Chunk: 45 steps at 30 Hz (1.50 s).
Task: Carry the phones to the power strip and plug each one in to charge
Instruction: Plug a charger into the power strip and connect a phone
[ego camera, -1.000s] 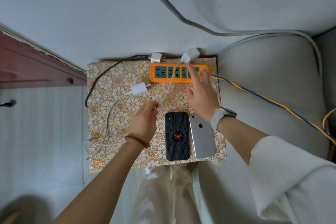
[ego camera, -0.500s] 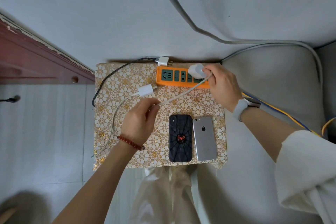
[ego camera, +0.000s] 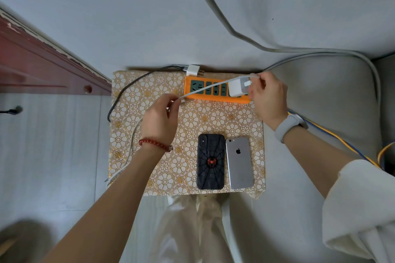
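Upper right of the patterned bench point(ego camera: 213, 117), my right hand point(ego camera: 268, 96) grips a white charger block point(ego camera: 236, 87) over the right end of the orange power strip point(ego camera: 213, 97). Fingers curled round the block; whether its prongs are seated I cannot tell. My left hand point(ego camera: 160, 117), centre of frame, pinches the white cable point(ego camera: 205, 88) between thumb and fingertips; the cable runs slantwise across the strip's sockets to the block.

Step in hand, as I judge it: getting the first charger into the strip. Neither phone is connected. The black phone point(ego camera: 211, 161) with the spider case and the silver phone point(ego camera: 239, 162) lie face down, side by side and touching, lower right of the bench, well apart from the strip.

Next move calls for pressing the block square into its socket, then finding the cable's free end and bringing it to a phone's port.

Second white plug point(ego camera: 193, 70) with a dark braided cord point(ego camera: 128, 89) sits just behind the strip's upper left corner, apparently unplugged. More pale cable point(ego camera: 130, 147) trails off the left edge.
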Motion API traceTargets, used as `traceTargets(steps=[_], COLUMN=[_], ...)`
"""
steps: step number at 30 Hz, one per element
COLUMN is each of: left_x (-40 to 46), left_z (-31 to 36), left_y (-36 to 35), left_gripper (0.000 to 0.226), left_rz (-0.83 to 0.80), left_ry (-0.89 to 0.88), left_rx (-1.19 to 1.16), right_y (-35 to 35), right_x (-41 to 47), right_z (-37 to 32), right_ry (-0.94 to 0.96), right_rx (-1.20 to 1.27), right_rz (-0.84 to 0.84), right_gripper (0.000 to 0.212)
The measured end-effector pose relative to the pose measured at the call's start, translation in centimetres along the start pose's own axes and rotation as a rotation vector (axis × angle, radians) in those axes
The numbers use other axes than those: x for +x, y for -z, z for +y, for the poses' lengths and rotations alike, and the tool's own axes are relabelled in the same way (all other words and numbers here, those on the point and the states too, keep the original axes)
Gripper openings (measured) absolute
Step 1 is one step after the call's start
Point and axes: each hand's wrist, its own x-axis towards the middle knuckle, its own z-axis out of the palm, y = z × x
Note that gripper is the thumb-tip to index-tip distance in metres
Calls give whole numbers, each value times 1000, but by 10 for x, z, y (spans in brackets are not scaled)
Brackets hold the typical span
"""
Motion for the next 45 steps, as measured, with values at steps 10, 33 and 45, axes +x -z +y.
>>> traceTargets(steps=[10,33,45], left_x=[33,39,13], left_z=[9,-2,-4], left_y=[-6,5,31], left_gripper=[17,18,13], left_rz=[9,101,-33], left_ry=[1,75,121], left_rx=[35,33,-29], right_y=[-6,-29,-26], right_x=[5,3,-1], right_z=[4,-3,-6], right_ry=[-153,107,17], right_rx=[42,-120,-102], right_rz=[-42,-214,-204], right_gripper=[26,19,23])
